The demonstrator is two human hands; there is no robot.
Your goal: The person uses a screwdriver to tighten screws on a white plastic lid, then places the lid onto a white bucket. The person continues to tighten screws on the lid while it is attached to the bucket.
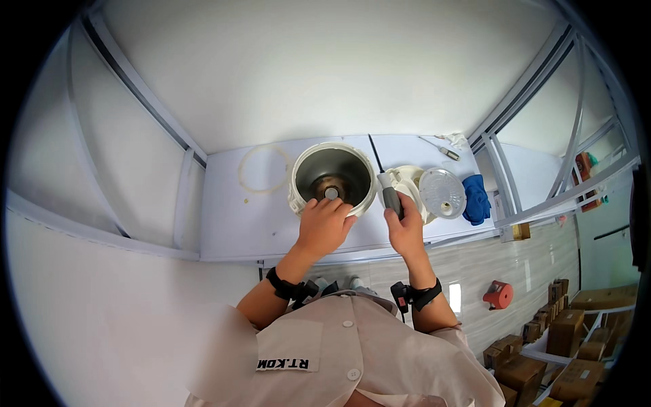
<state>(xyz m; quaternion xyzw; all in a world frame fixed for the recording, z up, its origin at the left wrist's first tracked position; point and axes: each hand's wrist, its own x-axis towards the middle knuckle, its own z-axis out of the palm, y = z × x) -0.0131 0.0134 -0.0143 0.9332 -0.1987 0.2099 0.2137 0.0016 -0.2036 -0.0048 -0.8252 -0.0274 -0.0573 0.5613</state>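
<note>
A white rice cooker body (369,178) stands on the table with its top uncovered, showing a grey inner wall and a round metal piece in the middle of its brownish bottom. My left hand (324,227) is closed over its near rim, fingertips reaching inside. In my right hand (405,227), just right of the cooker, is a screwdriver (390,195) with a grey handle. Its long dark shaft points up and away, above the table. Beside that hand lies a cream-white plastic part (405,178), partly covered by a clear round plastic cover (442,192).
A blue cloth (477,200) lies right of the clear cover. Farther back are a second screwdriver (447,153) and crumpled white material (458,140). A pale yellowish ring (242,169) shows on the white table at left. Metal frame posts flank the table; a red stool (499,295) and cardboard boxes (564,332) stand at right.
</note>
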